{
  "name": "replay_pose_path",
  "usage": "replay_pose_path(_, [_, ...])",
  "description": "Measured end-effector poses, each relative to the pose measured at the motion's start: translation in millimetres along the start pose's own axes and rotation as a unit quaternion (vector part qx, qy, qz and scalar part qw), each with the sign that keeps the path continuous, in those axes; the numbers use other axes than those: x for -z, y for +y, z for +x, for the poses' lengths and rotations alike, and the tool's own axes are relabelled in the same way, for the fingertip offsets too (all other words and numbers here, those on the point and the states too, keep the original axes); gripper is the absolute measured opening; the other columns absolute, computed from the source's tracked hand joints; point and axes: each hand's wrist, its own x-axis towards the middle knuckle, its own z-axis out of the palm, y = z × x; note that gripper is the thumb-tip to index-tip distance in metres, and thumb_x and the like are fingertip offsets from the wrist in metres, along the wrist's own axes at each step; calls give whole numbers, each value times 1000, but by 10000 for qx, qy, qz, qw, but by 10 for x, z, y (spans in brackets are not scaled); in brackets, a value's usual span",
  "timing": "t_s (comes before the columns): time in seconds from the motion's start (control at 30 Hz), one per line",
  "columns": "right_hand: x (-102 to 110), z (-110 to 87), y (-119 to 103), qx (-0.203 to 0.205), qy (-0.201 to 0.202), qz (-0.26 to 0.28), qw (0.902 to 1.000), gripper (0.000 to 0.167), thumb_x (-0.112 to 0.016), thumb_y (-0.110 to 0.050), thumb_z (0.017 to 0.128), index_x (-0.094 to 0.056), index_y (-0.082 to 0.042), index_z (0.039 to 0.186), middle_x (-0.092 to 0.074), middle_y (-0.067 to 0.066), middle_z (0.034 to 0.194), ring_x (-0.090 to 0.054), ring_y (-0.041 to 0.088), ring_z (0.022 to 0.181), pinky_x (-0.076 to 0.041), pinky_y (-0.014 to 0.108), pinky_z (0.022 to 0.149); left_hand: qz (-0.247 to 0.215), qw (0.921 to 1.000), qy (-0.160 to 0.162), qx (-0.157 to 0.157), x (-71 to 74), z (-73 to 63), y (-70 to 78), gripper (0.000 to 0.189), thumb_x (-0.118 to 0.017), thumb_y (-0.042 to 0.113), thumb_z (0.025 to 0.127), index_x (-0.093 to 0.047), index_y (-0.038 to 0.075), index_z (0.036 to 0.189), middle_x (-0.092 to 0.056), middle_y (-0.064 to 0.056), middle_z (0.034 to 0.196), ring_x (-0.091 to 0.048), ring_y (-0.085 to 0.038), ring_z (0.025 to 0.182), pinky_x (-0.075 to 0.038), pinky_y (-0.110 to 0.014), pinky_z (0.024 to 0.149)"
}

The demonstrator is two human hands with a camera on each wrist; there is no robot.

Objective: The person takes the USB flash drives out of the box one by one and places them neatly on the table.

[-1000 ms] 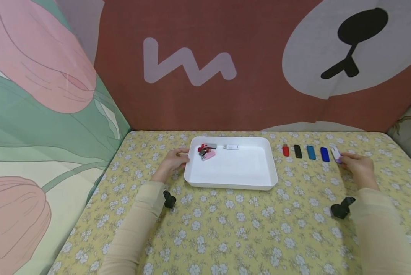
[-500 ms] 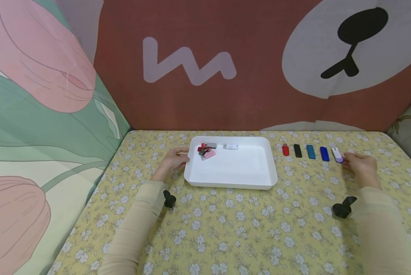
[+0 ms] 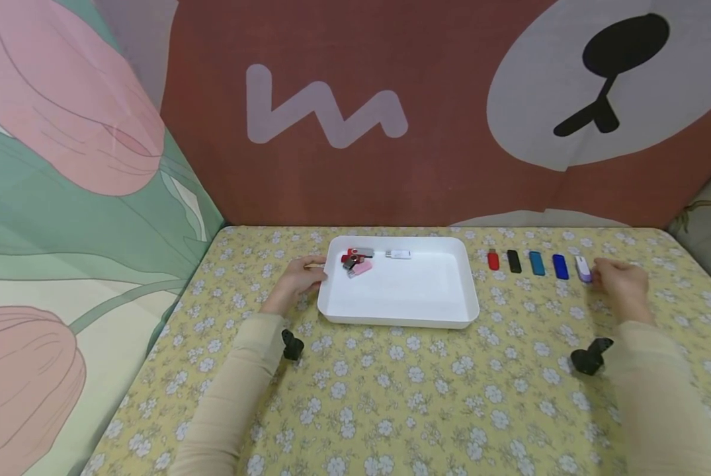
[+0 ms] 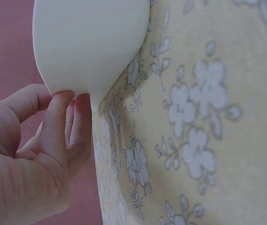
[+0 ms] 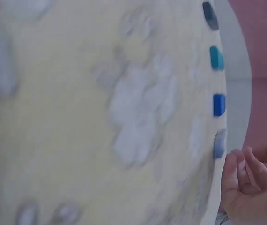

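Note:
My left hand is at the left end of a white tray. In the left wrist view, thumb and fingertips hold the tray's edge. My right hand is beside a white and purple USB stick, the rightmost of a row on the cloth. Its fingers are loosely bent, tips right by the stick's side and nothing between them. Leftward along that row lie a dark blue stick, a teal stick, a black stick and a red stick.
Inside the tray, a white USB stick lies by the back wall, and a pink stick lies among several red and grey ones at the left. Flowered yellow cloth covers the table; a printed brown curtain stands behind it.
My right hand has let go of the white and purple stick, drawn off rightward, then come slightly back toward it. The stick now lies alongside the others. My left hand has stayed at the tray.

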Motion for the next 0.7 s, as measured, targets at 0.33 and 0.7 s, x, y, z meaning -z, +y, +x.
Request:
replay_pose_path(0.33, [-379,-10,-175,1466,-267,-376,9881,46,-43,-33,97,-46,-20,141,-56,-16,95,-51,-10,75,-51,18,63,-117,9999,-11,-10,-3,-1,1,44,-57,5,93,-52,10,136,-55,-16,126,-58,-17,91,-50,-23,77])
replay_pose_path(0.7, [-1037,-614,-520,2542,-1025,-733,9589,52,-36,-26,100,-37,0,145,-50,-4,114,-48,-4,89,-49,29,98,-163,9997,-148,-70,2,-36,9,44,-55,5,93,-50,9,137,-52,-16,133,-58,-25,108,-50,-33,90])
